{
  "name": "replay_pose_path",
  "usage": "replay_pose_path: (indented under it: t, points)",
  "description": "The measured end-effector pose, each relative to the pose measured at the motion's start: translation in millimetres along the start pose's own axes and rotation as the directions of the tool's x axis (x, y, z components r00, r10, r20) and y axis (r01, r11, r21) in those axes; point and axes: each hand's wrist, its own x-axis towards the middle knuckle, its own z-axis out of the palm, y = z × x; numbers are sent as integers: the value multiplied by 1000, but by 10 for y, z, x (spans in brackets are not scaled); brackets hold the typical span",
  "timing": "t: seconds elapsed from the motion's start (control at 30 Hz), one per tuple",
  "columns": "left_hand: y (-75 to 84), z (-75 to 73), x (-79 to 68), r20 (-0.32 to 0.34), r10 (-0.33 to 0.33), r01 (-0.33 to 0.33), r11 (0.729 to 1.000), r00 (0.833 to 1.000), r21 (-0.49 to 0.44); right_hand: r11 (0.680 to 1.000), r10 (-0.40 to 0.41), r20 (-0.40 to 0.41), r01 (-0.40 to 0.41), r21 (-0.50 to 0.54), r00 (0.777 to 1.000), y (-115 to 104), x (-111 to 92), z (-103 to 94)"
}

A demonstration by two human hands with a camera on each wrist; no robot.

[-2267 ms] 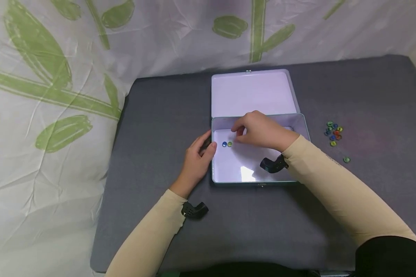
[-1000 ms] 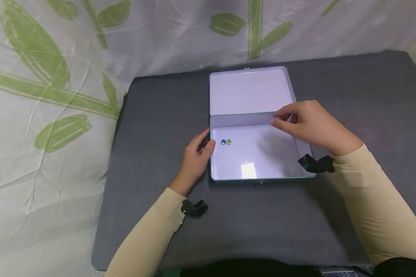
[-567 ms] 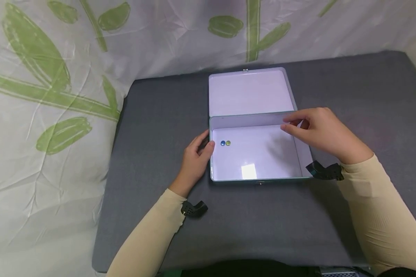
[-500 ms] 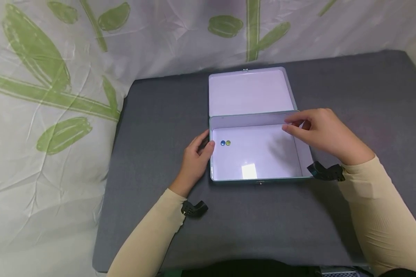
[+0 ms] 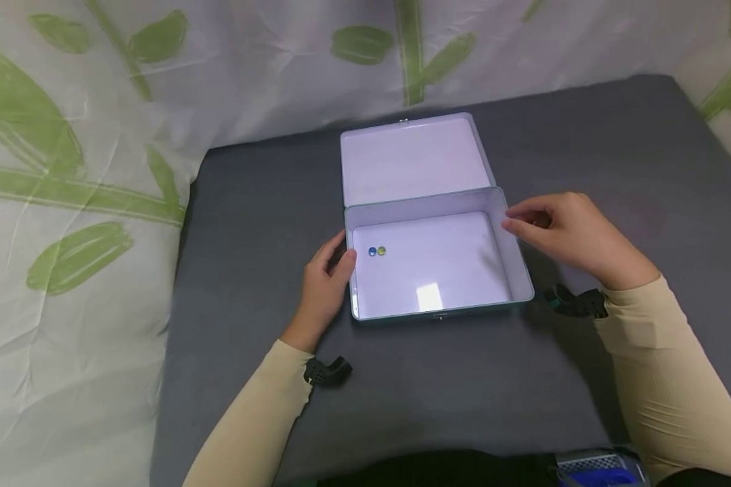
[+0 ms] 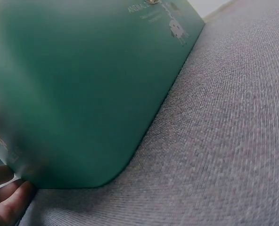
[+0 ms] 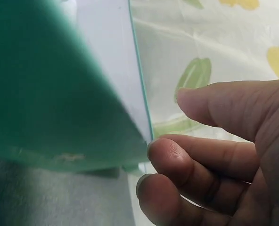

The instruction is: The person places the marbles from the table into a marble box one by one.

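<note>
Box (image 5: 445, 260) lies open on table (image 5: 250, 237), blue bead (image 5: 372, 251) and green bead (image 5: 382, 250) inside, left. Your left hand (image 5: 321, 289) touches its left side (can't tell if gripping); right hand (image 5: 575, 233), thumb and fingers parted, near right rim.

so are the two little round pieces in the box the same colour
No, the head view shows one blue piece beside one yellow-green piece on the floor of the box.

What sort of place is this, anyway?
Probably a small screened-off filming corner, though I can't be certain: pale leaf-patterned sheeting hangs behind and beside a grey-topped table, and the person wears small black wrist cameras.
</note>
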Motion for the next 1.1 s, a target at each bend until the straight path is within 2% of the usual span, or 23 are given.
replay_pose_path:
  t: [0.23,0.37,0.6,0.73,0.83,1.0,1.1]
  points:
    - [14,-135,-61,-48,-29,28,999,998,-21,999,29,3,-29,24,1000,91,-18,9]
    - [18,-159,-79,-69,-22,20,999,997,-27,999,51,-6,-51,16,999,225,-60,-22]
    - [-17,-97,-52,-33,-3,3,1000,999,-17,993,118,-45,-118,-8,992,596,-284,-99]
    - [-30,-40,-47,-33,8,-9,1000,999,-25,992,100,-55,-104,-68,993,750,-370,-106]
    - [-32,2,-37,-34,6,-7,1000,999,-25,990,92,-51,-97,-105,994,849,-419,-105]
    - [-41,29,0,-9,3,-3,1000,1000,-11,983,125,-33,-128,-128,992,987,-482,-125]
    - [-29,3,-11,-32,3,-4,1000,999,-9,983,122,-1,-121,-135,993,1029,-441,-119]
